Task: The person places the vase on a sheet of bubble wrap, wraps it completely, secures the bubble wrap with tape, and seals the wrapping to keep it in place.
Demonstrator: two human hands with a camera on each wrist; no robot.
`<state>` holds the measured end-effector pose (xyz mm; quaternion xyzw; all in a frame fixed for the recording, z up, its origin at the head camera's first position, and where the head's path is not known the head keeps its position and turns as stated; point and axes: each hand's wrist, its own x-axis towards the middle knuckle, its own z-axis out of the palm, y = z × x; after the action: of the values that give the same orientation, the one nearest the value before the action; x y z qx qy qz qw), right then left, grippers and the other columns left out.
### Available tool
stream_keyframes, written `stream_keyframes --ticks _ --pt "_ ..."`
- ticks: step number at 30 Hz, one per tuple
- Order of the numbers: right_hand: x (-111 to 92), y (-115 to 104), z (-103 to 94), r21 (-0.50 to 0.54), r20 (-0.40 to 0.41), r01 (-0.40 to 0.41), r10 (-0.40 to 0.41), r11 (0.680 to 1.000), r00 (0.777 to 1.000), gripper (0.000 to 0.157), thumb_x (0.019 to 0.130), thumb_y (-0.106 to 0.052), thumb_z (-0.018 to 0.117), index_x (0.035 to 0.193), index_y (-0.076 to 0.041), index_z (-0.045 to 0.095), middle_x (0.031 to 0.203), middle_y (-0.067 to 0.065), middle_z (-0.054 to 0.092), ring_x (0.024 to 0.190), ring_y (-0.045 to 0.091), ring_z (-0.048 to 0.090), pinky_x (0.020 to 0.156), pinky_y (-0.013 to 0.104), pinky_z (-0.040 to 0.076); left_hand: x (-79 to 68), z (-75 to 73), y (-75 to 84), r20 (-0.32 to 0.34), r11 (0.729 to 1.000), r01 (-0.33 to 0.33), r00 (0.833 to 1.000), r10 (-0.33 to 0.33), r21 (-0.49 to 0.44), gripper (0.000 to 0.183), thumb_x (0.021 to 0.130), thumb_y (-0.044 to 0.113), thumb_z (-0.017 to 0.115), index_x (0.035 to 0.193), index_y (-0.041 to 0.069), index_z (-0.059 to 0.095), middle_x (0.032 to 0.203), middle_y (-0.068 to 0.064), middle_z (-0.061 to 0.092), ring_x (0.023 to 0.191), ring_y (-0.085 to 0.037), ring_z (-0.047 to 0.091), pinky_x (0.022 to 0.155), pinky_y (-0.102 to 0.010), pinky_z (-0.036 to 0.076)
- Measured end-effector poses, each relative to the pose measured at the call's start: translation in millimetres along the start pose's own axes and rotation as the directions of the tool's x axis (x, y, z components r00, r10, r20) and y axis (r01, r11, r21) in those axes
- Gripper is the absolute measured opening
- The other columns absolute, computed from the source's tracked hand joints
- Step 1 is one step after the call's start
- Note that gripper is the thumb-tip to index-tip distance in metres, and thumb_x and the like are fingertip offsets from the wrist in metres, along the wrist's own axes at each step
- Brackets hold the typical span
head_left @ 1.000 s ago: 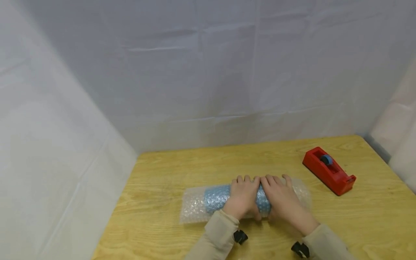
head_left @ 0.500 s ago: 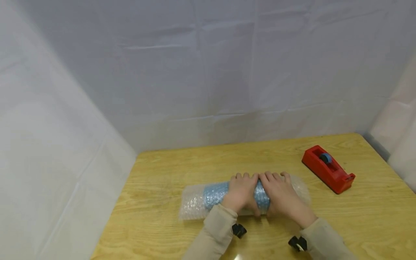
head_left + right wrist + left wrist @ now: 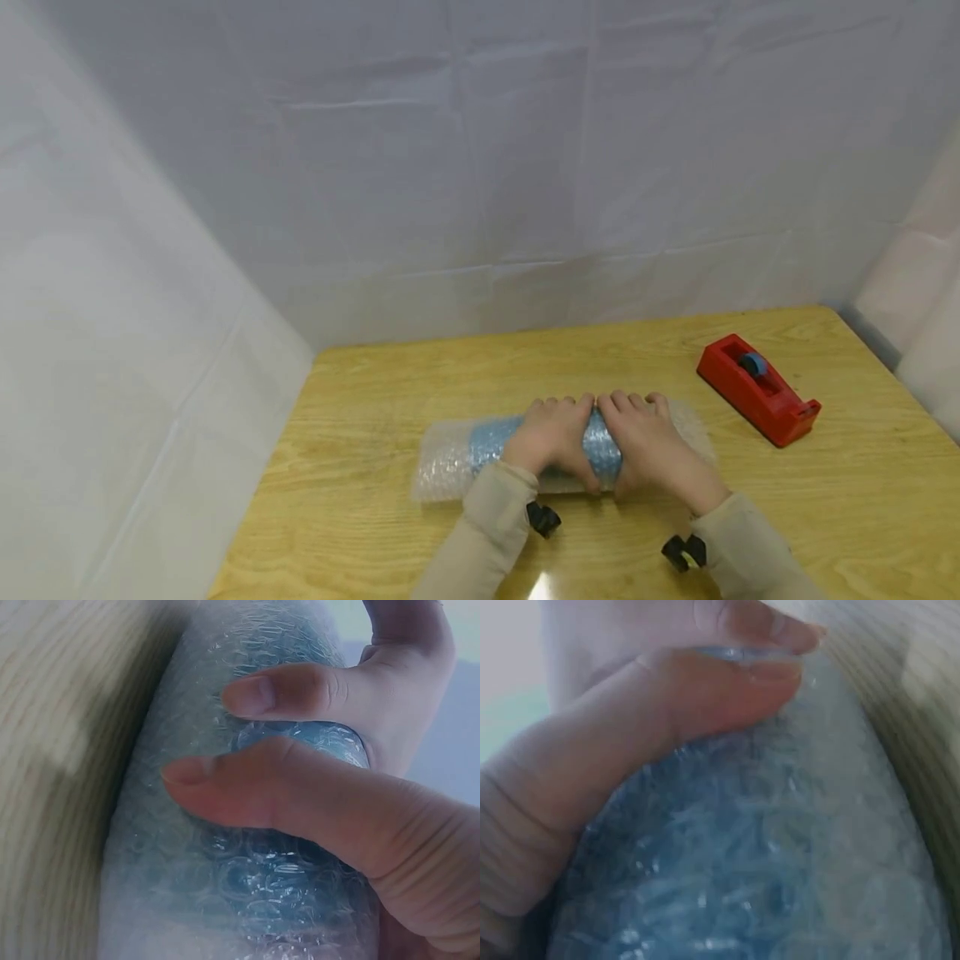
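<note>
A roll of clear bubble wrap (image 3: pixel 442 467) lies sideways on the table, wound around something blue (image 3: pixel 602 446) that shows through its middle. My left hand (image 3: pixel 551 437) grips the roll left of its centre, fingers over the far side and thumb on the near side. Close beside it, my right hand (image 3: pixel 645 446) holds the roll the same way. In the left wrist view, the thumb (image 3: pixel 705 694) presses on the bubble wrap (image 3: pixel 765 847). Both thumbs lie on the wrap (image 3: pixel 187 877) in the right wrist view. What the blue thing is, the wrap hides.
A red tape dispenser (image 3: pixel 757 392) with a small blue-cored roll stands at the back right of the wooden table (image 3: pixel 360 550). White sheeting (image 3: pixel 525 167) hangs behind the table and along both sides. Small black devices (image 3: pixel 684 552) are strapped at the wrists.
Both hands have moved slightly away from the body with the roll still gripped. The left wrist has lifted and turned a little. The view has shifted slightly.
</note>
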<state>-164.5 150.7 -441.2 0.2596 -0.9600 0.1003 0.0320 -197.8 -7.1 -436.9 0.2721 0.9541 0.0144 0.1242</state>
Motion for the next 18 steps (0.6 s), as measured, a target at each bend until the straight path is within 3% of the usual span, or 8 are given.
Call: stream_keyframes --ticks 9,18 --pt "9.1 6.6 -1.8 0.018 0.045 0.026 -0.027 1.0 0.999 0.102 0.042 -0.045 0.098 0.122 -0.002 0.051 0.105 0.009 0.055 0.092 0.03 0.055 0.085 0.064 0.036 10.8 -3.6 -12.0 0.07 0.991 -0.03 0.997 0.039 -0.131 0.116 0.052 0.067 0.089 0.145 0.015 0.042 0.124 0.003 0.063 0.105 -0.012 0.062 0.085 -0.028 0.051" --pt "18.6 13.3 -3.6 0.054 0.084 0.034 -0.039 0.998 0.996 0.091 0.044 -0.042 0.096 0.116 -0.004 0.053 0.1 0.006 0.055 0.089 0.028 0.053 0.081 0.061 0.036 19.4 -7.3 -18.7 0.112 0.971 -0.028 0.992 0.056 -0.237 0.111 0.056 0.062 0.089 0.145 0.014 0.042 0.126 0.003 0.06 0.106 -0.011 0.06 0.086 -0.027 0.051"
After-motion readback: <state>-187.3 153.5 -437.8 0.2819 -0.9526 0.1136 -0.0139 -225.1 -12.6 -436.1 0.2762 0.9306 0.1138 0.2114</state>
